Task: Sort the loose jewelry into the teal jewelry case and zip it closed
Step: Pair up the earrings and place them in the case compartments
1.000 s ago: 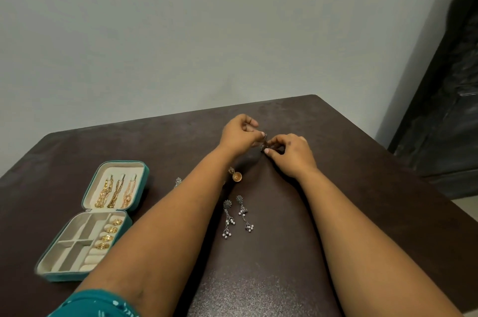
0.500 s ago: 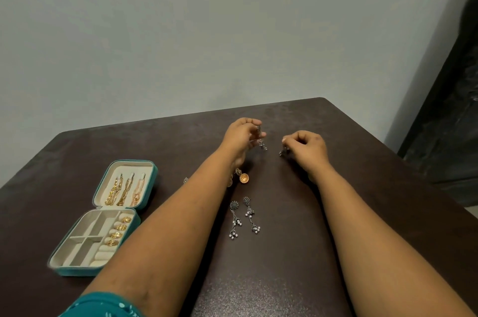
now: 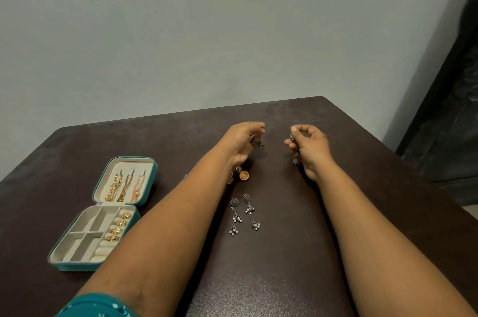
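The teal jewelry case (image 3: 149, 182) lies open at the left of the dark table (image 3: 284, 252). Gold chain earrings hang in its lid and several gold rings (image 3: 119, 223) sit in its ring rolls. My left hand (image 3: 243, 143) is raised over the far middle of the table, pinching a small dark earring (image 3: 256, 139). My right hand (image 3: 309, 147) is apart from it, pinching a matching dark earring (image 3: 295, 156) that dangles below the fingers. A gold dome earring (image 3: 243, 175) lies under my left wrist. Two silver beaded drop earrings (image 3: 244, 216) lie between my forearms.
A pale wall stands behind the table's far edge. A dark cabinet or door (image 3: 452, 122) rises at the right, past the table's right edge. My left forearm passes just right of the case and hides part of its near corner.
My hands were joined at one spot a second ago. They have since drawn apart, each lifting a dark earring off the table. The view has shifted slightly.
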